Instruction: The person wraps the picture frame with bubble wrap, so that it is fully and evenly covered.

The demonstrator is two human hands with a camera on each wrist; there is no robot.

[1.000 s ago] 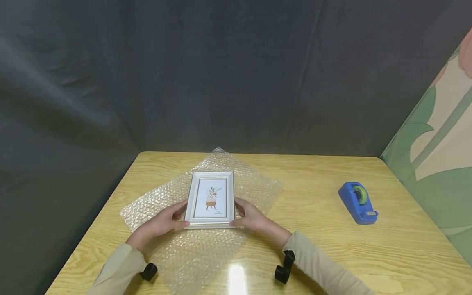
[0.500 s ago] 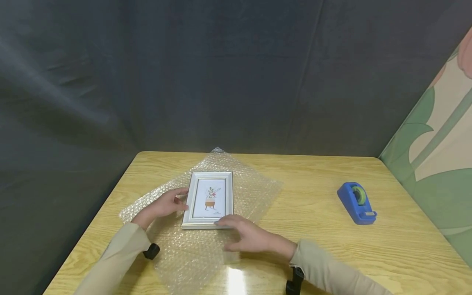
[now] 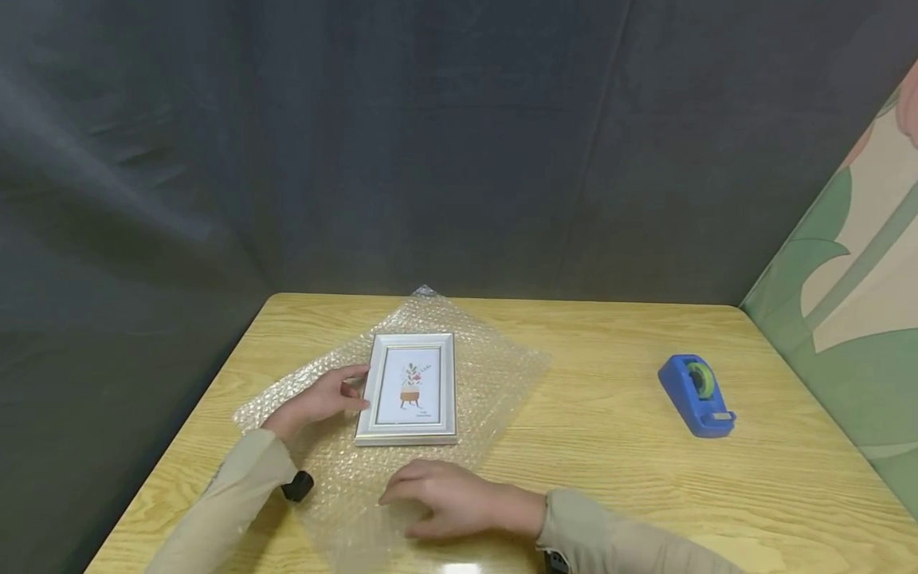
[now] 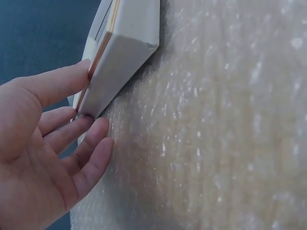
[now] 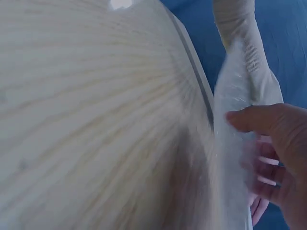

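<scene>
A silver-white picture frame (image 3: 441, 391) with a drawing of a potted plant lies face up on a sheet of bubble wrap (image 3: 502, 359). My left hand (image 3: 323, 399) touches the frame's left side, its thumb near the lower corner. In the left wrist view that hand's fingers (image 4: 57, 79) are mostly extended against the frame's edge (image 4: 129, 40). Below the frame, my right hand (image 3: 448, 498) hovers over the front part of the wrap, thumb and fingers apart. In the right wrist view its thumb (image 5: 256, 120) is beside the clear film (image 5: 230, 153); firm contact is unclear.
A blue tape dispenser (image 3: 696, 396) with a greenish roll stands on the right side of the wooden table (image 3: 595, 478). Dark cloth (image 3: 445, 159) hangs behind and at the left. A flower-patterned panel (image 3: 853, 279) borders the right.
My right hand has let go of the frame's lower right corner and come down and left over the wrap. The left hand has shifted slightly up along the frame's side.
</scene>
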